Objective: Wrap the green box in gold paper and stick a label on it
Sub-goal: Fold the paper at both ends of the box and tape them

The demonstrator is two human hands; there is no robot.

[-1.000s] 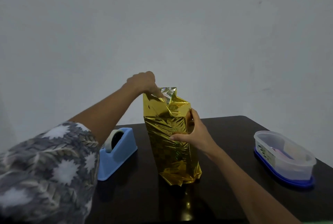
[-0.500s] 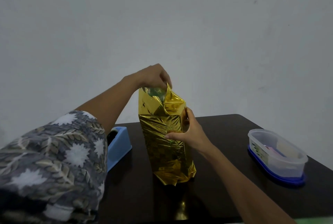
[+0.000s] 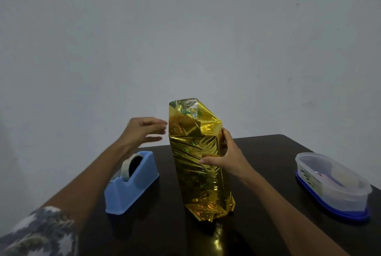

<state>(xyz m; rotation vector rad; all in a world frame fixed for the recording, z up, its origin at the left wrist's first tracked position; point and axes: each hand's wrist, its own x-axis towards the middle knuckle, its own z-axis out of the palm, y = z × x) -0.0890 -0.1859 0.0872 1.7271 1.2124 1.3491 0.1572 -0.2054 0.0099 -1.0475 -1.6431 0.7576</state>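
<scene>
Green box (image 3: 188, 112), swathed in gold paper (image 3: 198, 163), stands upright mid-frame on the dark table (image 3: 268, 152). Right hand (image 3: 224, 158) grips its right side. Left hand (image 3: 144, 130) has let go of the top flap, now spread and empty above the tape dispenser (image 3: 132, 185): top unsealed, tape likely next. Only a green glint shows; no label discernible

wrapping paper (image 3: 198, 169): metallic gold
tape dispenser (image 3: 136, 191): light blue
sleeve (image 3: 39, 233): grey, white flowers
plastic container (image 3: 334, 189): clear, blue base

wall (image 3: 185, 29): plain grey-white | table (image 3: 278, 152): dark, glossy | light: dim
</scene>
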